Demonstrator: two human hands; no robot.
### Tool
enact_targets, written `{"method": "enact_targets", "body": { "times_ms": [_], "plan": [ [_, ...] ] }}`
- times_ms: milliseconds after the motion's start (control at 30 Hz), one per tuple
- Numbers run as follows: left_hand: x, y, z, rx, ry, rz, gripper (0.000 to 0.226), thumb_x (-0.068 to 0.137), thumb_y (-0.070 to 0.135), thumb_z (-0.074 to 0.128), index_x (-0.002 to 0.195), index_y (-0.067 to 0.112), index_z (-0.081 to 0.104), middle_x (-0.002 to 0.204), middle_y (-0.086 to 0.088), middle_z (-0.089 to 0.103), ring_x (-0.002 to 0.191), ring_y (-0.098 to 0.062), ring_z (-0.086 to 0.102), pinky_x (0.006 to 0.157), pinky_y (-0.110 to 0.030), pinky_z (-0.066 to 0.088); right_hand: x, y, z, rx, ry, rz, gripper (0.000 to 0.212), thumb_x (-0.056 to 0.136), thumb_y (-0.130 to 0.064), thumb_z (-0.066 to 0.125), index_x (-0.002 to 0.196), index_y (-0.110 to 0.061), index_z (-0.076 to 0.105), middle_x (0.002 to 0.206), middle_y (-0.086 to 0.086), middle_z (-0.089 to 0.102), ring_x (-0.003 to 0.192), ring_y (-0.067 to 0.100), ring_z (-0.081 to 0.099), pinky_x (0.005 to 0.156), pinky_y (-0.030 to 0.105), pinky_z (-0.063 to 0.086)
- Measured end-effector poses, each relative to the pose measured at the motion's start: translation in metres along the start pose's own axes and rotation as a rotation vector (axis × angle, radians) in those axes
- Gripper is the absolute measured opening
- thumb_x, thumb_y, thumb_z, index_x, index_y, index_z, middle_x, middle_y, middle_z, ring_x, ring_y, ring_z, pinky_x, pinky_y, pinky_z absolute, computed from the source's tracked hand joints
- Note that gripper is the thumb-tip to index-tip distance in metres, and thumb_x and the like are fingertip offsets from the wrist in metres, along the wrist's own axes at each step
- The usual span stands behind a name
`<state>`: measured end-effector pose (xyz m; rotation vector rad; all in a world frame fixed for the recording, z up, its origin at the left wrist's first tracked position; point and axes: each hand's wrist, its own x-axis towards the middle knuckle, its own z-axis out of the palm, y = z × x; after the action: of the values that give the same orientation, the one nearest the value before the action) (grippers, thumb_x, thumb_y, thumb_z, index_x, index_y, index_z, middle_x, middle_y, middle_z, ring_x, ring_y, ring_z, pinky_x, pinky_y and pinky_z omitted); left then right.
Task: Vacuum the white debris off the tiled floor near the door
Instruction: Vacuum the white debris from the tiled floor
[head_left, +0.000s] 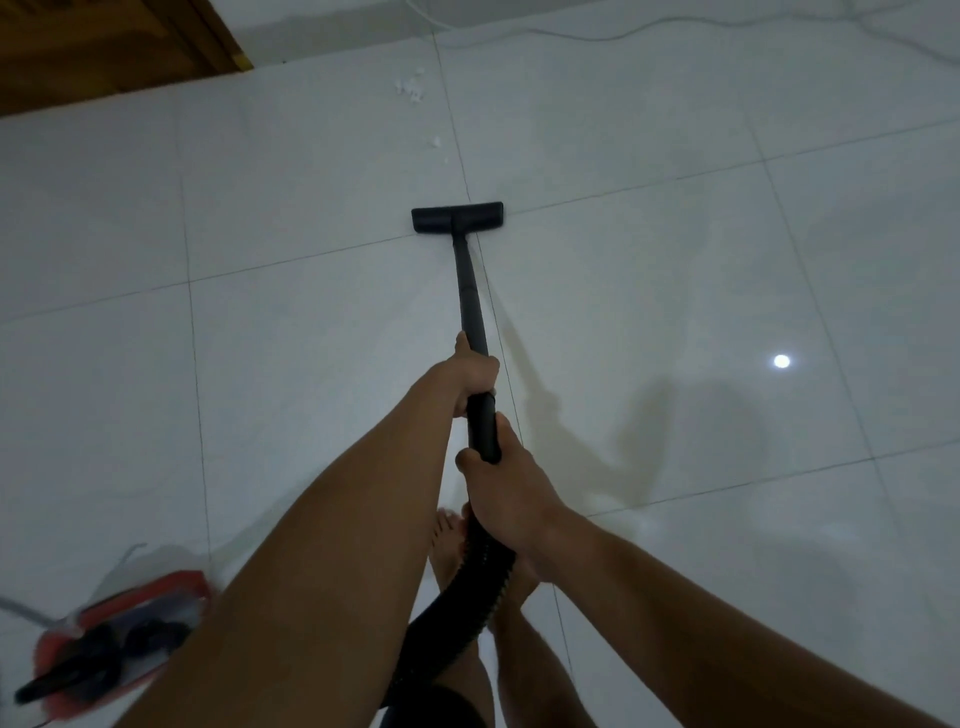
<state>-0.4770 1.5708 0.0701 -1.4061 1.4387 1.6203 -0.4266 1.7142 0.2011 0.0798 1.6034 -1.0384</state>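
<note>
A: Largest first?
B: Glossy tiled floor (675, 260); wooden door (104, 47) far left. Then vacuum wand (470, 291), axis near-to-far, head (457, 218) flat on tile.
A: Hands?
B: I log left hand (470, 376) forward, right hand (506, 488) behind, both clenched round the wand. Smallest, white debris (410, 88): beyond the head, slightly left, near the door.

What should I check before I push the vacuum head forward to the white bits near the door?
1. Both hands holding the wand: ok; left grip higher, right grip lower, by the hose.
2. Floor head flat on the tiles: ok, as far as shown.
3. Debris ahead of the head: ok; not yet reached, cluster near the door, smaller bit nearer.
4. Path between head and debris free: ok.
5. White cord clear of the stroke: ok; it lies farther off, to the right.
6. Suction running: cannot tell.
</note>
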Motion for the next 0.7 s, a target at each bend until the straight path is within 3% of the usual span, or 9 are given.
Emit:
{"method": "enact_targets", "body": {
  "times_ms": [133, 233, 300, 433, 700],
  "plan": [
    [0.004, 0.008, -0.009, -0.003, 0.01, 0.003, 0.08, 0.099, 0.01, 0.044, 0.158, 0.038, -0.002, 0.095, -0.01, 0.052, 0.069, -0.02, 0.052, 0.07, -0.037, 0.053, 0.01, -0.011, -0.001, -0.043, -0.018, -0.011, 0.054, 0.106, -0.018, 0.043, 0.157, -0.029, 0.027, 0.086, 0.01, 0.055, 0.036, 0.001, 0.054, 0.036, 0.013, 0.041],
    [0.016, 0.015, -0.015, -0.03, 0.024, 0.003, 0.085, 0.099, 0.009, 0.043, 0.157, 0.042, -0.008, 0.105, -0.013, 0.052, 0.071, -0.02, 0.052, 0.072, -0.037, 0.054, 0.026, -0.016, -0.003, -0.053, -0.027, 0.01, 0.055, 0.107, -0.021, 0.046, 0.157, -0.032, 0.027, 0.106, 0.02, 0.066, 0.054, 0.01, 0.06, 0.038, 0.012, 0.043],
    [0.026, 0.02, -0.02, -0.041, 0.031, 0.01, 0.084, 0.1, 0.01, 0.043, 0.157, 0.043, -0.009, 0.105, -0.013, 0.052, 0.072, -0.02, 0.052, 0.071, -0.038, 0.053, 0.039, -0.019, -0.004, -0.064, -0.025, 0.008, 0.055, 0.108, -0.025, 0.048, 0.157, -0.035, 0.027, 0.112, 0.022, 0.067, 0.054, 0.012, 0.061, 0.039, 0.013, 0.045],
    [0.047, 0.028, -0.033, -0.051, 0.041, 0.022, 0.082, 0.1, 0.01, 0.043, 0.158, 0.042, -0.006, 0.097, -0.012, 0.054, 0.072, -0.02, 0.052, 0.068, -0.037, 0.053, 0.065, -0.022, -0.001, -0.079, -0.03, -0.003, 0.056, 0.108, -0.025, 0.048, 0.158, -0.037, 0.025, 0.109, 0.019, 0.068, 0.048, 0.006, 0.061, 0.04, 0.014, 0.046],
    [0.079, 0.051, -0.069, -0.066, 0.061, 0.033, 0.084, 0.101, 0.011, 0.043, 0.157, 0.045, -0.009, 0.098, -0.01, 0.054, 0.07, -0.016, 0.052, 0.065, -0.034, 0.052, 0.119, -0.035, 0.023, 0.083, -0.027, 0.036, 0.063, 0.098, -0.018, 0.048, 0.148, -0.052, 0.032, 0.097, 0.015, 0.056, 0.05, 0.022, 0.059, 0.055, 0.033, 0.054]
  ]
}}
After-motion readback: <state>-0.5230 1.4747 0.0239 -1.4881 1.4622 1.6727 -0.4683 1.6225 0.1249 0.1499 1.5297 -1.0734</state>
